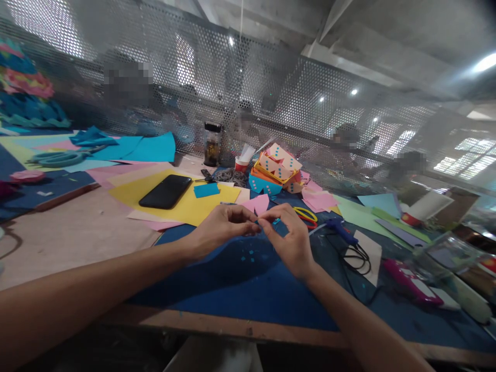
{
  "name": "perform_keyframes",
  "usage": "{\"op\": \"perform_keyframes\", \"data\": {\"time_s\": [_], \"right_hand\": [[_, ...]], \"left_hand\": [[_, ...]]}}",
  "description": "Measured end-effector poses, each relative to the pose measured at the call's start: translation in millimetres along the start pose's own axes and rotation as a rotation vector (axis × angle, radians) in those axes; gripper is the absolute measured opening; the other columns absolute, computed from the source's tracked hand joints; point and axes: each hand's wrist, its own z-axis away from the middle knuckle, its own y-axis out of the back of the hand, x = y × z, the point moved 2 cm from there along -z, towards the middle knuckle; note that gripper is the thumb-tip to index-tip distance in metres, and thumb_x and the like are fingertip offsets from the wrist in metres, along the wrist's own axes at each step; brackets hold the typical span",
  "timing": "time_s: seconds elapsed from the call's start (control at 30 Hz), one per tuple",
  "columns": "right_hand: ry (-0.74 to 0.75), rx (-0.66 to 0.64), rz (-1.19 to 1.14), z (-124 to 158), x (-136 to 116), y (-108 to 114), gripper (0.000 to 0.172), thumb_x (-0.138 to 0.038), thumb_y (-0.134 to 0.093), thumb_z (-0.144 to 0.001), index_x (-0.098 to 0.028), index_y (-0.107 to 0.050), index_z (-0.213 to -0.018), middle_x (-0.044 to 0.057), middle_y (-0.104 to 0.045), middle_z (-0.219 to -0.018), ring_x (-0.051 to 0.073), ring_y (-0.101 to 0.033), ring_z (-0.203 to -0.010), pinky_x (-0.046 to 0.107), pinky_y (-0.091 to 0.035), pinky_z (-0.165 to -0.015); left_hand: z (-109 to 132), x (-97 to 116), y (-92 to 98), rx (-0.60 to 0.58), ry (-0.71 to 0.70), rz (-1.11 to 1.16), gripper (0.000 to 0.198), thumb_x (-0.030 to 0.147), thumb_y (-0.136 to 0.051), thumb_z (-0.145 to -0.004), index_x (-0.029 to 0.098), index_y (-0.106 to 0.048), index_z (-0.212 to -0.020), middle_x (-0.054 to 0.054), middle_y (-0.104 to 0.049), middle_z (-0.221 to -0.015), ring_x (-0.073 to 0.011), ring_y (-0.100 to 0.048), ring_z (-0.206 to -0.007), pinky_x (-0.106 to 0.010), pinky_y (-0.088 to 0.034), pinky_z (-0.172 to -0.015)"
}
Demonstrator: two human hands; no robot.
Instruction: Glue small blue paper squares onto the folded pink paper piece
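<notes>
My left hand (pixel 225 225) and my right hand (pixel 289 237) meet fingertip to fingertip above the dark blue sheet (pixel 232 279) at the table's front. Both are pinched on a tiny blue scrap of paper (pixel 276 221) between them. Small blue paper bits (pixel 248 256) lie scattered on the dark sheet just below the hands. A pink folded paper (pixel 258 203) lies right behind my fingers.
A black phone (pixel 166 191) rests on yellow paper (pixel 186 204). Behind stand a dark jar (pixel 212 144), a red cup (pixel 242 164) and a pile of folded dotted paper shapes (pixel 277 170). Yellow-handled scissors (pixel 306 214), a blue glue gun (pixel 341 231) with black cord and a pink tool (pixel 411 281) lie right. Teal scissors (pixel 62 156) lie far left.
</notes>
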Motion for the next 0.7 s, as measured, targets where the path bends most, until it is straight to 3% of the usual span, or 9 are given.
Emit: {"op": "perform_keyframes", "data": {"time_s": [0.37, 0.7], "right_hand": [[-0.077, 0.002, -0.125, -1.9, -1.9, 0.4, 0.006, -0.019, -0.063, -0.092, -0.021, -0.066, -0.087, 0.001, -0.063, -0.086, 0.016, -0.061, -0.085, 0.030, -0.048, -0.080], [-0.174, -0.059, -0.212, -1.7, 1.3, -0.9, 0.011, -0.027, -0.056, -0.097, -0.021, -0.063, -0.091, 0.001, -0.062, -0.089, 0.016, -0.060, -0.086, 0.029, -0.048, -0.081]], "left_hand": [[1.6, 7.4, -1.6, -0.018, -0.068, -0.094, 0.016, 0.028, -0.072, -0.081, 0.012, -0.072, -0.079, -0.003, -0.069, -0.074, -0.0129, -0.061, -0.070, -0.025, -0.047, -0.068], [2.9, 9.1, -0.4, 0.010, -0.058, -0.147, 0.016, 0.029, -0.074, -0.079, 0.013, -0.071, -0.076, -0.006, -0.073, -0.075, -0.0169, -0.066, -0.073, -0.029, -0.052, -0.071]]}}
